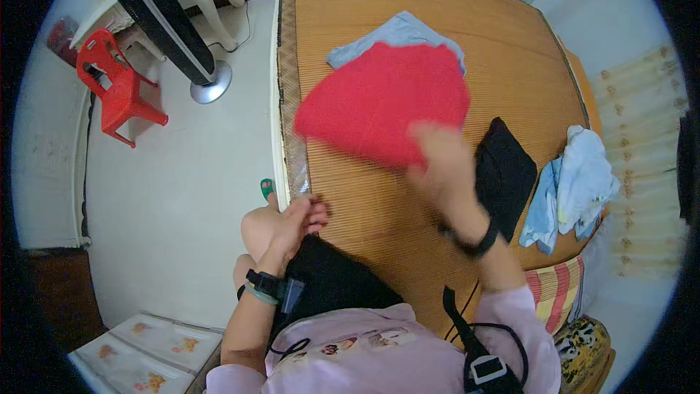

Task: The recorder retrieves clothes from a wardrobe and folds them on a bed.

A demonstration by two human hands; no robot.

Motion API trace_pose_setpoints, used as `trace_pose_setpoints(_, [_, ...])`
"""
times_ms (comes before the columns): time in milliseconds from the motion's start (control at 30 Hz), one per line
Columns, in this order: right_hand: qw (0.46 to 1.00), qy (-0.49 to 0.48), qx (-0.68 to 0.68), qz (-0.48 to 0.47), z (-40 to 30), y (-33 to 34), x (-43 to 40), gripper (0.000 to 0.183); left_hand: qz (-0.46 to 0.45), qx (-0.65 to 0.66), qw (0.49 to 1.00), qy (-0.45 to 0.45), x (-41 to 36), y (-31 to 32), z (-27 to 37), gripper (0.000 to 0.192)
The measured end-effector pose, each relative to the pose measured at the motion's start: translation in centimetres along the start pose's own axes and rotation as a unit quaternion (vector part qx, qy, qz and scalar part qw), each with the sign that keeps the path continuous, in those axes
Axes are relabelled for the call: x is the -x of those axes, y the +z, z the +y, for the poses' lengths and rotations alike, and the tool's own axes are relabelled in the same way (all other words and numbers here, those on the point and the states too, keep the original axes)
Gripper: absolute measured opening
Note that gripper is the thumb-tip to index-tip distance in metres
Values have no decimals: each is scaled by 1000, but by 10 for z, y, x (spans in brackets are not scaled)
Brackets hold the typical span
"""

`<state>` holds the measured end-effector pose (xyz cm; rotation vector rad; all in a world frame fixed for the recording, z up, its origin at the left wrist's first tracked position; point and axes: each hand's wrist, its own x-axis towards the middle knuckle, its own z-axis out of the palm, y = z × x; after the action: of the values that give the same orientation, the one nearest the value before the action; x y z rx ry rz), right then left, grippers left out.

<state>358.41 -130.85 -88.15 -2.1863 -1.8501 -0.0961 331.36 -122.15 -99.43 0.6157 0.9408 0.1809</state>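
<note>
A red cloth, apparently a garment (pixel 391 101), lies spread on the bamboo bed mat (pixel 361 208), covering part of a light blue-grey garment (pixel 404 30). At the red cloth's lower right edge is my right hand (pixel 440 161), blurred; whether its fingers grip the cloth cannot be told. My left hand (pixel 309 213) rests by the left edge of the bed near my knee, fingers slightly curled and apart, holding nothing. Right of my right hand lies a folded black garment (pixel 503 175).
White and light blue clothes (pixel 585 180) lie in a pile at the bed's right side, above a striped pillow (pixel 558 290). On the floor to the left stand a red plastic chair (pixel 117 85) and a black tower fan (pixel 169 27).
</note>
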Motion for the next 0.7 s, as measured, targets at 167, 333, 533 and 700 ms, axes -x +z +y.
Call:
trace_pose_setpoints(167, [817,259,-438,-272,-20,33,79,51,115,61,991,-2,17,32,35,51])
trace_pose_setpoints(333, [869,363,-312,128,84,124,35,72,117,145,982,-8,10,29,31,50])
trace_pose_setpoints(533, [930,350,-115,-5,145,171,-46,86,-3,190,981,37,-8,8,8,44])
trace_pose_setpoints(700, [946,274,-164,-58,194,191,-114,87,21,157,987,33,-21,1,-2,43])
